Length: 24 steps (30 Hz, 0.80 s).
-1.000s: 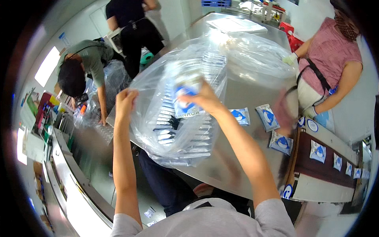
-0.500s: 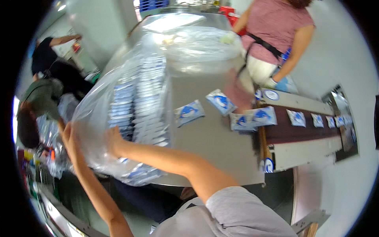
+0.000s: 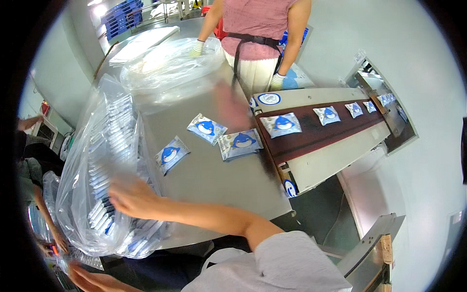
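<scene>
My right hand (image 3: 130,197) is over a large clear plastic bag (image 3: 70,194) on the table's left side, its fingers smeared by motion. Tightly packed rows of small silvery-blue packets (image 3: 99,214) fill the bag. At the lower left, below the bag, my left hand (image 3: 87,278) reaches out, its fingers too unclear to read. To the right of the bag lie a loose packet (image 3: 172,155) with a blue whale picture, another packet (image 3: 206,128) and an overlapping pile of packets (image 3: 241,144) near the conveyor's end.
A dark red conveyor belt (image 3: 316,131) carries several spaced packets from a wall opening. Beyond the metal table (image 3: 214,194), a person in a pink top (image 3: 258,19) and striped gloves stands near more clear plastic bags (image 3: 170,63). Another person's arm (image 3: 48,219) shows at the left.
My view has turned right, so the table and conveyor sit further left. My left hand has come off the bag's edge and dropped lower. One packet has travelled further along the belt.
</scene>
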Each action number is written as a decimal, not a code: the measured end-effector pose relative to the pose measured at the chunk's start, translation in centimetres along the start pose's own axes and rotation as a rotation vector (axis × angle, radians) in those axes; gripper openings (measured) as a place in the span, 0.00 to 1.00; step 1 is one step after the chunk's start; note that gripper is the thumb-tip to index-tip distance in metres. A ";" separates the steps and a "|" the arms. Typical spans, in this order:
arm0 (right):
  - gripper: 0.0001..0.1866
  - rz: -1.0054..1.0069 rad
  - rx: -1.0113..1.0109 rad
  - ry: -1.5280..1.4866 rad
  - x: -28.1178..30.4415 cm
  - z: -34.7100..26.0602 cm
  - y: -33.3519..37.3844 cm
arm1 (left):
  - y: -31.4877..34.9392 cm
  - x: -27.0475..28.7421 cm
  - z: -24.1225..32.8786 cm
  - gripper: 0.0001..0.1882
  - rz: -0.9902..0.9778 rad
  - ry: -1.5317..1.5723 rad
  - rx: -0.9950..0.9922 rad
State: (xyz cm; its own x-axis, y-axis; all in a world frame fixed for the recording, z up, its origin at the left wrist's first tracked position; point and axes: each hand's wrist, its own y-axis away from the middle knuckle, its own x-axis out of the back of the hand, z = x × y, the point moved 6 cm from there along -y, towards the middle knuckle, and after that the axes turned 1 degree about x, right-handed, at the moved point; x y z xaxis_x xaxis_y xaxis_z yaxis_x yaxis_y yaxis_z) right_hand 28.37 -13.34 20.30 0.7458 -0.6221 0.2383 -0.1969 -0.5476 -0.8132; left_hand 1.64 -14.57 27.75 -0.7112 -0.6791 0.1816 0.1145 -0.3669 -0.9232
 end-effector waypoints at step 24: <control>0.30 -1.448 -0.866 0.711 40.3 25.0 7.9 | 29.4 -14.9 14.1 0.21 -1.238 0.452 -0.146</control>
State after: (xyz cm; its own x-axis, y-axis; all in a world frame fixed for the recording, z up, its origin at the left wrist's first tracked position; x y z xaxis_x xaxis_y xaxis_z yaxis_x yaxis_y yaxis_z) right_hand 72.78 -28.71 10.20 0.2746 0.5835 0.7643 -0.1256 -0.7662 0.6301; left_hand 25.38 -24.21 2.70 -0.4612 0.3328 0.8225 -0.8277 -0.4954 -0.2636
